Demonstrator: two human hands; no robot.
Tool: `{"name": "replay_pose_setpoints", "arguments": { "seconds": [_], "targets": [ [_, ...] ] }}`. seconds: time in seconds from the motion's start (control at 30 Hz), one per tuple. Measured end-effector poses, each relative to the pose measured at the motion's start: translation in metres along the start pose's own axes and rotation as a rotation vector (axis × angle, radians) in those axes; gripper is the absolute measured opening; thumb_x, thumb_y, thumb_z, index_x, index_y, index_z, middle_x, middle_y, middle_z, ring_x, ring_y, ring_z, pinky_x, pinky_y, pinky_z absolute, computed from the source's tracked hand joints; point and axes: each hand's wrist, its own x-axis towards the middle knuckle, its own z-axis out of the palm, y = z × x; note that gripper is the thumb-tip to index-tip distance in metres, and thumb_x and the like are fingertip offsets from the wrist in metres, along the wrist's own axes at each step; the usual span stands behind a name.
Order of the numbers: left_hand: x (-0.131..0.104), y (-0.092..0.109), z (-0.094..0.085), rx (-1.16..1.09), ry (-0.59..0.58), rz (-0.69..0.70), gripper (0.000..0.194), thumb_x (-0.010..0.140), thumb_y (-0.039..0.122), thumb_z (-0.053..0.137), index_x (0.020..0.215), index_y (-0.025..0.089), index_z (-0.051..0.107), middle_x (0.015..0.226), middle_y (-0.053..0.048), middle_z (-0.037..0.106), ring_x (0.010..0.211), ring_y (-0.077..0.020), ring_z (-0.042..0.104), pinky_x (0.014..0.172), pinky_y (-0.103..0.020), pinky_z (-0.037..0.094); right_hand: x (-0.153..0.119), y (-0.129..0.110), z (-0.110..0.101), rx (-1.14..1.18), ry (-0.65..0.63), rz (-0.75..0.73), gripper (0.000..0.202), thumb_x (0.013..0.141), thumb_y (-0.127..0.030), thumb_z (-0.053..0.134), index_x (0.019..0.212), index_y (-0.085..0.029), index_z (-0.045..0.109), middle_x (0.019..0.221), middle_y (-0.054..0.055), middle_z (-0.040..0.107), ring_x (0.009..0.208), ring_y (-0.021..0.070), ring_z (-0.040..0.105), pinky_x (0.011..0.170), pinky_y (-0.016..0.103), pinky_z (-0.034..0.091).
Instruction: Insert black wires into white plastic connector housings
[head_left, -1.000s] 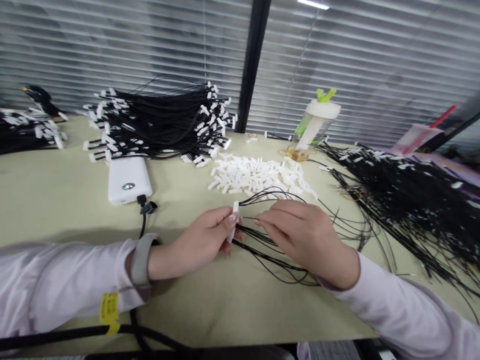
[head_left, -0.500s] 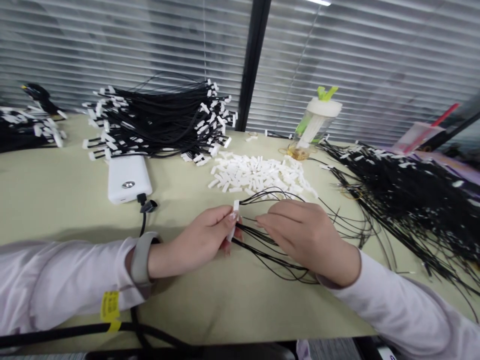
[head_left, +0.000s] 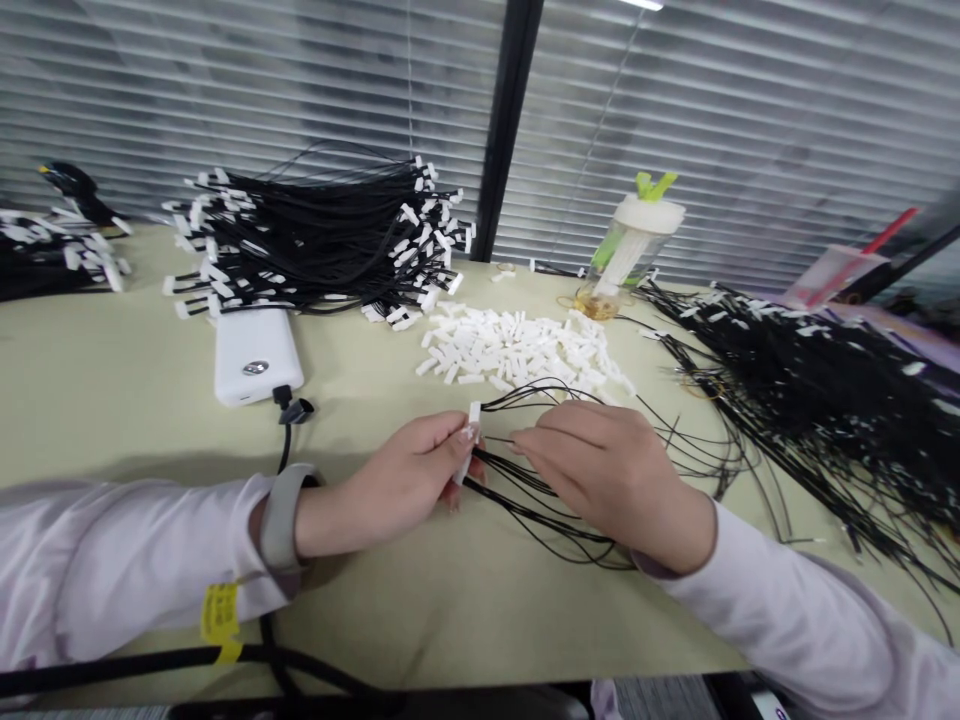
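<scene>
Between the thumb and fingers of my left hand is a slim white connector housing, held upright. Several thin black wires run out of its right side, in an upper and a lower group. My right hand is just to the right, thumb and fingertips pinched on a single black wire that leads toward the housing. Whether the tip of that wire is inside the housing I cannot tell. The other wires pass around and beneath my right hand. My left fingers partly hide the middle of the housing.
Loose white housings lie in a heap behind my hands. A stack of finished-looking black cables and a white power bank are at the back left. On the right spread more black wires, near a clear jar. A thick cable crosses the front left.
Almost nothing differs. The housing and both hands keep nearly the same position, and the right hand still pinches the single wire.
</scene>
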Motion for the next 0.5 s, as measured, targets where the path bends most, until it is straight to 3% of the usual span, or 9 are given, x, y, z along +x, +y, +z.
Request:
{"name": "replay_pose_setpoints", "arguments": {
  "seconds": [0.37,0.5],
  "targets": [
    [-0.0031,0.0033,0.0014,0.111,0.012,0.017,0.031,0.084,0.042,0.036,0.067,0.017,0.043,0.058,0.005,0.047,0.044,-0.0064,0.042,0.044,-0.02,0.036,-0.0009,-0.0005,0.0092,-0.059,-0.014,-0.105,0.012,0.081,-0.016,0.048,0.079,-0.017,0.06,0.071,0.001,0.058,0.062,0.0108,0.046,0.055,0.025,0.035],
    [-0.001,-0.0008,0.0008,0.065,0.011,0.022,0.03,0.084,0.041,0.038,0.067,0.017,0.045,0.06,0.004,0.049,0.045,-0.0067,0.043,0.045,-0.02,0.037,0.002,0.0011,0.0065,-0.03,-0.041,-0.038,0.013,0.083,-0.018,0.046,0.081,-0.019,0.059,0.072,0.0,0.058,0.064,0.0102,0.05,0.056,0.023,0.037]
  ]
}}
